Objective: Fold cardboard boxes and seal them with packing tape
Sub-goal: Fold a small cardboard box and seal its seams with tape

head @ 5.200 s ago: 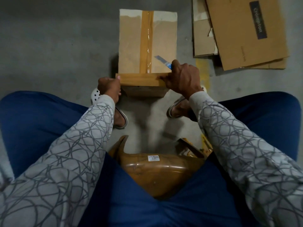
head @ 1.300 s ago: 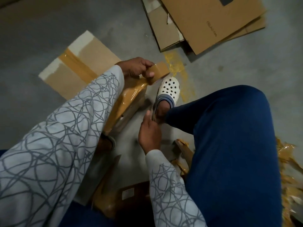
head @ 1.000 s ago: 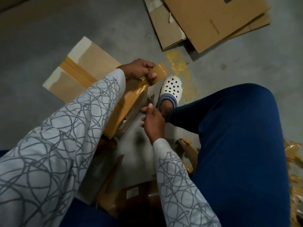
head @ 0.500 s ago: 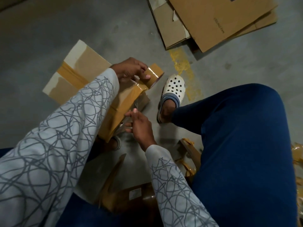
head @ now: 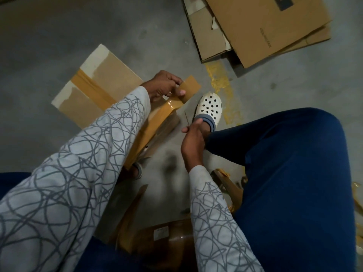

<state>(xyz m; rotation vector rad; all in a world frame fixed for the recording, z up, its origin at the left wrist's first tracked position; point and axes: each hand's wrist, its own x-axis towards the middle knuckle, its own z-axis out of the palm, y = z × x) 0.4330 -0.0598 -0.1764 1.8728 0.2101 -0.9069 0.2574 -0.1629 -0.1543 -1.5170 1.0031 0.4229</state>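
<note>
The box (head: pixel 102 85) lies on the floor (head: pixel 59 36), folded, with one band over its middle seam and tape (head: pixel 163 114) along the near edge. The loose end is not yet pressed down, so I judge this box almost sealed, while flat cardboard (head: pixel 265 26) waits further away. The left hand (head: pixel 163 85) pinches that loose end at the box corner, near the shoe (head: pixel 209 107); the right hand (head: pixel 193 140) hangs beside the shoe, fingers curled, and whether it holds something thin I cannot tell
</note>
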